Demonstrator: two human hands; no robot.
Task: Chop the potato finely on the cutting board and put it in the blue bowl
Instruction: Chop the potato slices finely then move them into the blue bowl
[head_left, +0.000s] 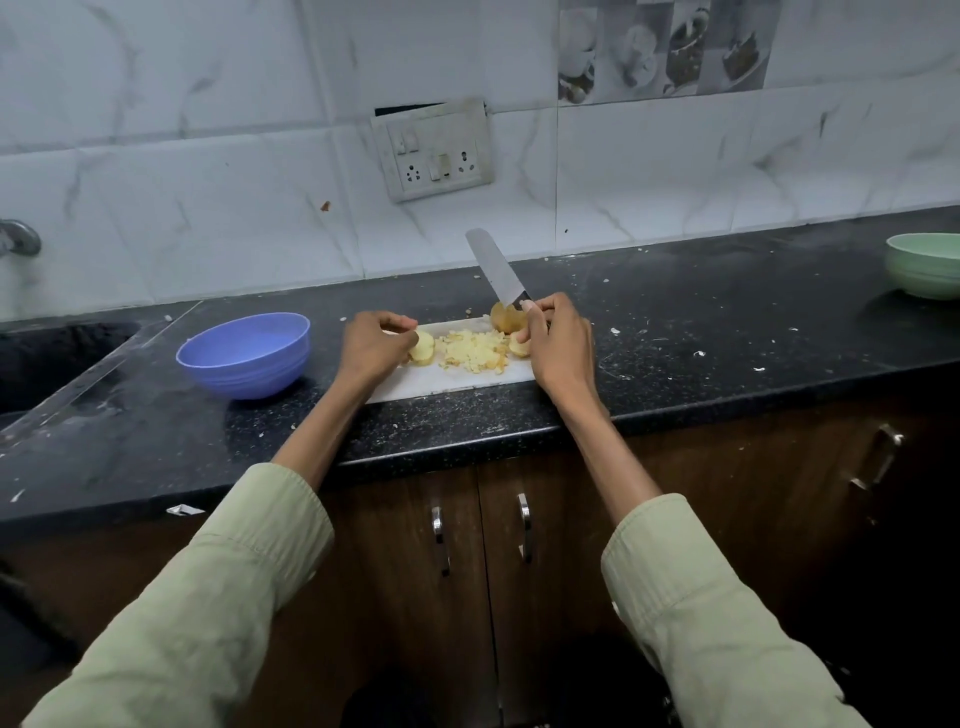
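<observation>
step: chopping is partway done; a pile of chopped potato (474, 351) is sitting mid-board, larger chunks are waiting either side.
left hand: left hand (375, 347) is curling its fingers round a potato piece (422, 348) at the left end of the cutting board (441, 382), pinning it down.
right hand: right hand (558, 340) is gripping the knife (493, 270) at the handle, which the fingers are mostly hiding; another potato chunk (506, 318) is lying just beside it, and a smaller one (519, 347) is against the palm side. Contact is hard to tell.
knife axis: the blade is pointing up and away toward the wall, tip leaning left, long axis running from the right hand diagonally to the far left; the edge is lifted off the board.
board axis: the long side is running left-right along the counter edge.
bowl: blue bowl (244, 356) is sitting left of the board, near but apart, looking empty.
doing it well: likely needs the blade dropped level across a chunk, left fingertips tucked back, chunks brought to mid-board.
risk: pieces are sitting near the board's ends and may be rolling off onto the counter (727, 322).
</observation>
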